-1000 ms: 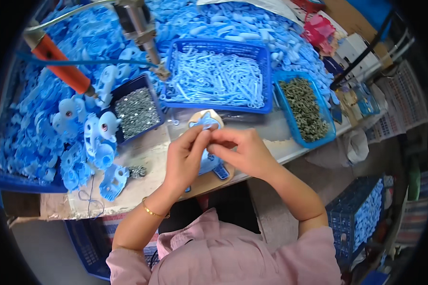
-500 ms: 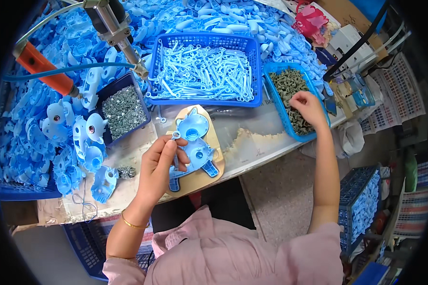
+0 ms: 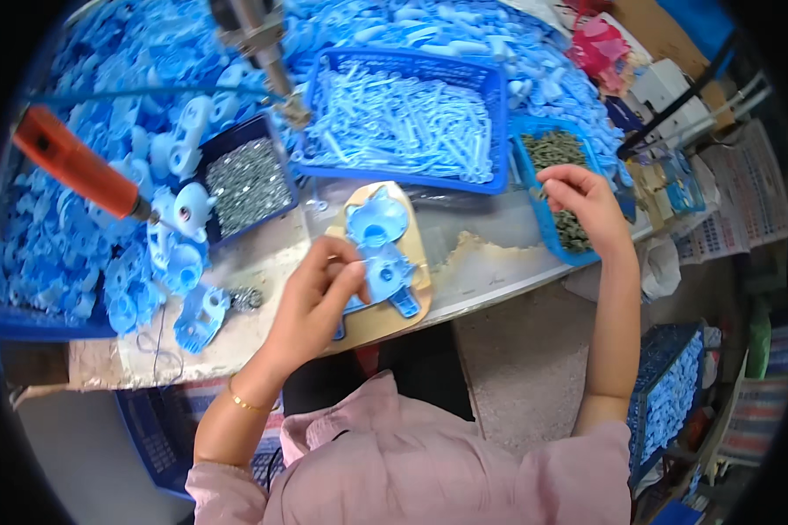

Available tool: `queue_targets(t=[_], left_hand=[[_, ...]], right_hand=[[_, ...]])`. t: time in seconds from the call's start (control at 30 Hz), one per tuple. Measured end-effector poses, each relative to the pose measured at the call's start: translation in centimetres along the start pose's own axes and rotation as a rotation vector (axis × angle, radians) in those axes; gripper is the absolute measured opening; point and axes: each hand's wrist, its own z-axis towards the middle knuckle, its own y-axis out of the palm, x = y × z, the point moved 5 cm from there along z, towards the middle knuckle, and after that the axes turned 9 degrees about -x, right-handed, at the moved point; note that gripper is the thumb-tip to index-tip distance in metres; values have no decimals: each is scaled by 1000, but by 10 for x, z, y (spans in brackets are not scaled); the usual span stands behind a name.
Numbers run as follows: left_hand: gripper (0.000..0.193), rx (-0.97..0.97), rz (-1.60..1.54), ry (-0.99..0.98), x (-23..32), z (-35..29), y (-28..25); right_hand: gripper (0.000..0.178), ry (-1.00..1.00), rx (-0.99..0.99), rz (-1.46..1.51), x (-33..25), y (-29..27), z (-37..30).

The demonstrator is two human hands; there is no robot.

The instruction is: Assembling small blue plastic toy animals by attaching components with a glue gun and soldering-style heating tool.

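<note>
My left hand (image 3: pixel 317 297) is at the left side of a light-blue animal-shaped plastic shell (image 3: pixel 387 273), its thumb and fingers closed together. What they hold is hidden. The shell lies hollow side up on a tan board (image 3: pixel 418 289) at the table's front edge. On the right, my right hand (image 3: pixel 587 206) is above the near part of a bright-blue basket (image 3: pixel 527 197) of small grey-green pieces (image 3: pixel 552 149). Its thumb and forefinger pinch one small grey-green piece (image 3: pixel 543 190).
A blue basket (image 3: pixel 505 162) of ring-ended light-blue plastic links stands behind the board. Left of it sits a dark tray (image 3: pixel 291 197) of metal screws. An orange power screwdriver (image 3: pixel 79 162) hangs at the left, a metal driver (image 3: pixel 267 44) above. Blue parts (image 3: pixel 52 236) are heaped behind.
My left hand has lowered onto the shell, and the link seen in it before is now hidden. My right hand has lifted slightly off the pieces with one in its fingertips. The view has shifted slightly.
</note>
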Motion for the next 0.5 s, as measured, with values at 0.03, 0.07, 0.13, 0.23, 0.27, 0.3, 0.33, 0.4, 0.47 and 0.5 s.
queue_targets(t=[0.03,0.07,0.13,0.23,0.27,0.3,0.33,0.4,0.47,0.5], left_hand=[[12,-21,21,-21,1,0,3],[14,-46,26,-22,-2,3,9],[16,-73,9,-36,-2,4,19],[13,-123,45,-101,0,1,20],[13,-112,45,-104,-2,0,18],[14,-110,42,-93,-3,-2,16],[14,-109,38,-81,-4,-3,15],[14,-96,20,-71,-3,-6,13],[14,-89,0,-58,-2,-7,13],[14,-92,40,-75,-3,-7,14]], right_hand=[[16,-30,-93,-17,-17,36,0],[15,-57,-174,-44,-32,69,-4],[14,-96,-350,16,-45,122,-10],[14,-14,-476,149,-48,163,-10],[14,-16,-487,149,-48,166,-10],[15,-23,-481,143,-48,168,-9],[15,-30,-473,136,-48,169,-7],[15,-54,-474,87,-48,173,-6],[15,-77,-468,36,-50,176,-7],[15,-69,-484,80,-52,177,-9]])
